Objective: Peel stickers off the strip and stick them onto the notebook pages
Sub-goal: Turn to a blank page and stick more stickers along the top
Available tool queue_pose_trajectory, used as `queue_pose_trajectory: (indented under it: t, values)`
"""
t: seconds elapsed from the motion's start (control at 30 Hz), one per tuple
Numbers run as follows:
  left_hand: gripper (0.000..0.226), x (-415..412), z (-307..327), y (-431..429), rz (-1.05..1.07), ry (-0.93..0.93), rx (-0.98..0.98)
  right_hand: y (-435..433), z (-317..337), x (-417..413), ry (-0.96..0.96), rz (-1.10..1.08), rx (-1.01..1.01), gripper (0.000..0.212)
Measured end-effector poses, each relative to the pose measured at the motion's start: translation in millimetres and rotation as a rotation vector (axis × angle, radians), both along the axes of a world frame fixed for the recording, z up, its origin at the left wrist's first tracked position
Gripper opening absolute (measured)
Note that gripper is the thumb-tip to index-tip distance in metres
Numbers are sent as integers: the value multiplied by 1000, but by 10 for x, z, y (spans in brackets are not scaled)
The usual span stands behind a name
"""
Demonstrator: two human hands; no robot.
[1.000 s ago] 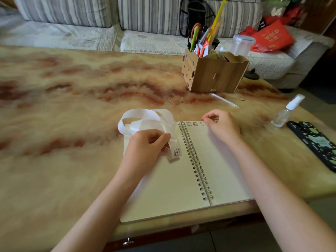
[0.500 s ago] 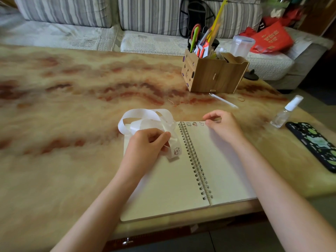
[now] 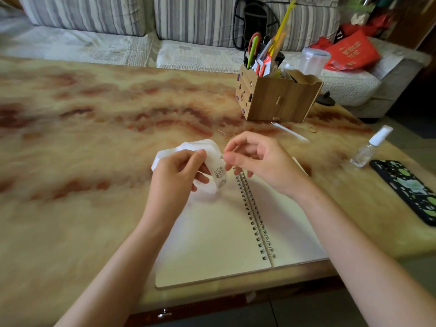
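Left hand [image 3: 179, 178] grips the sticker strip [image 3: 213, 159], fingers curled round the white backing. Right hand [image 3: 257, 161] is half curled, thumb and forefinger close together right at the strip's upper edge; whether they already pinch anything I can't tell, too blurred there. Closest to me the notebook [image 3: 212, 244] lies open and flat at the near edge of the table [image 3: 70, 149], spiral running away from me down the middle, pages blank where I can see them. Both hands hover over its far end: left above the left page, right above the spiral and right page. Key relation: the strip's free end hangs between the two hands, long axis roughly upright, printed face turned to me and the right hand. Two stickers sit on it one above the other; the upper sticker [image 3: 219, 173] is just below the right thumb tip. So the right hand is the nearer one for peeling, left only steadies. Rest of the strip loops off left behind the left hand. My guess: next is a peel by the right hand, then down to the page right under it. Further back: wooden organiser [image 3: 278, 102] with scissors and pens, spray bottle [image 3: 370, 147] and dark phone case [image 3: 408, 187] off right, striped sofa [image 3: 94, 17] behind the table.
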State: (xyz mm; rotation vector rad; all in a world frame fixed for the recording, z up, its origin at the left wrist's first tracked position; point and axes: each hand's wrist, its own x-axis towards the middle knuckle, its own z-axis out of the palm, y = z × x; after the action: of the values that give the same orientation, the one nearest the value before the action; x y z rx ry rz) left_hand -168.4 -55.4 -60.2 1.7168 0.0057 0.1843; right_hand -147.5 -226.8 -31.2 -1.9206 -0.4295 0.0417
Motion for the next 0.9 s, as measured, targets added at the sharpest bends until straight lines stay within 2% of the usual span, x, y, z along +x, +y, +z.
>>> queue_pose_trajectory:
  t: [0.13, 0.53, 0.7, 0.9]
  values:
    - [25, 23, 5, 31, 34, -16, -13, 23, -43, -22, 17, 20, 2, 18]
    - [26, 4, 7, 12, 10, -30, 1, 80, -67, -70, 3, 3, 80, 21]
    - [35, -18, 47, 8, -42, 38, -109, 94, -67, -69, -38, -49, 134, 19]
    - [20, -34, 32, -7, -103, 40, -48, 77, -125, -36, -77, -64, 104, 12]
